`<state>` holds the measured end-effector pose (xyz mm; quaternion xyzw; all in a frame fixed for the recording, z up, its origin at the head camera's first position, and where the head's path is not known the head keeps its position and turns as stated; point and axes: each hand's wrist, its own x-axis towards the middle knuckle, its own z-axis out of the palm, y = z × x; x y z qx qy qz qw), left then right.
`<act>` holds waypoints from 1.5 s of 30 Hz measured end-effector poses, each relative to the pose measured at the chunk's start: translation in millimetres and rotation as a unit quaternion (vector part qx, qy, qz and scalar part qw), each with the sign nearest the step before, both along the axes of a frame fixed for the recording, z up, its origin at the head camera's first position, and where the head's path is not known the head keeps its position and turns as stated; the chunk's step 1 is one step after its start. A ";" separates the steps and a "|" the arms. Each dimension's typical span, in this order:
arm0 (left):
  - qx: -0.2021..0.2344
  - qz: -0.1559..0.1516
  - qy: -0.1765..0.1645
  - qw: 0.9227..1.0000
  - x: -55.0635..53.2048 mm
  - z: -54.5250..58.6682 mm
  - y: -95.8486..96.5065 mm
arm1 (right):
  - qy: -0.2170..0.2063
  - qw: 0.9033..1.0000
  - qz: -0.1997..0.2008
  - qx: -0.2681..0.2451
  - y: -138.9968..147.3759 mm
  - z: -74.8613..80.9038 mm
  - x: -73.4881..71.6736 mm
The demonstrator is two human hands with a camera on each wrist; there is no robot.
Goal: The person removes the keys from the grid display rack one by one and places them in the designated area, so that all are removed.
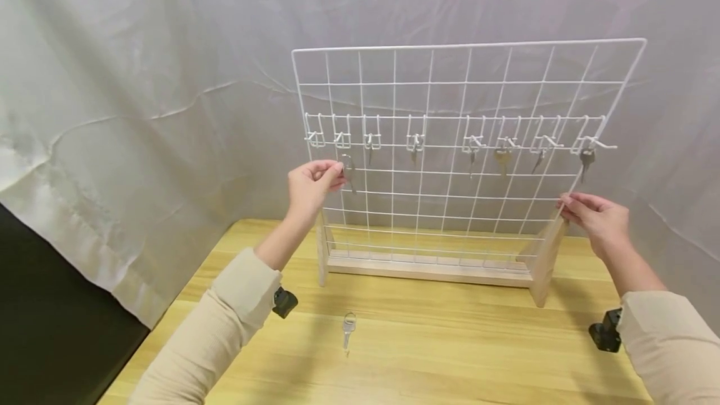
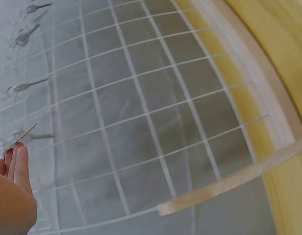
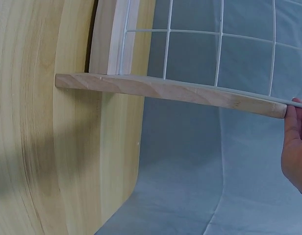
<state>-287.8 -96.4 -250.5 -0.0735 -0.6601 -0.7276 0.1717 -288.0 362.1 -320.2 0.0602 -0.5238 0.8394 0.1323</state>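
My left hand (image 1: 314,185) pinches a key (image 1: 351,175) by its ring, below the second hook from the left. In the left wrist view, that key (image 2: 24,136) points away from the fingertips. A white wire grid rack (image 1: 427,170) stands upright in a wooden base (image 1: 427,269), with a row of white hooks (image 1: 416,141) across it. Several keys hang from the hooks, among them a brass-coloured key (image 1: 502,156) and a dark key (image 1: 587,159) at the far right. My right hand (image 1: 602,220) grips the grid's right edge at the top of the wooden side support (image 3: 190,95).
Another key with a ring (image 1: 348,330) lies on the wooden table (image 1: 450,336) in front of the rack. A grey cloth (image 1: 197,80) hangs behind and to the left. A black surface (image 1: 50,311) is at the lower left.
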 end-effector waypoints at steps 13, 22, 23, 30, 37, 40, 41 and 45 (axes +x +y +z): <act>0.006 -0.039 -0.084 0.996 1.6 -57.2 10.9 | 0.000 1.000 -0.006 -0.009 4.8 2.4 0.6; -0.006 -0.055 -0.109 0.992 7.6 -101.3 11.2 | 0.003 1.000 -0.006 0.006 1.2 3.5 -0.9; -0.007 -0.057 -0.114 0.992 8.6 -106.2 11.2 | 0.000 1.000 -0.006 0.007 0.8 3.3 -0.9; -0.042 -0.088 -0.147 0.984 20.2 -144.7 13.8 | -0.003 1.000 -0.006 0.013 0.1 -0.7 0.0; -0.074 -0.127 -0.167 0.975 37.4 -183.1 15.8 | -0.003 1.000 -0.012 0.015 -0.9 -2.0 -1.8; -0.081 -0.143 -0.167 0.972 44.5 -192.9 16.3 | -0.003 1.000 -0.013 0.017 -1.3 -1.7 -2.0; -0.082 -0.148 -0.168 0.971 46.2 -195.3 16.7 | -0.004 1.000 -0.014 0.019 -1.2 -1.9 -2.0; -0.090 -0.158 -0.170 0.969 51.1 -204.5 19.1 | -0.003 1.000 -0.015 0.023 -1.2 -1.5 -1.3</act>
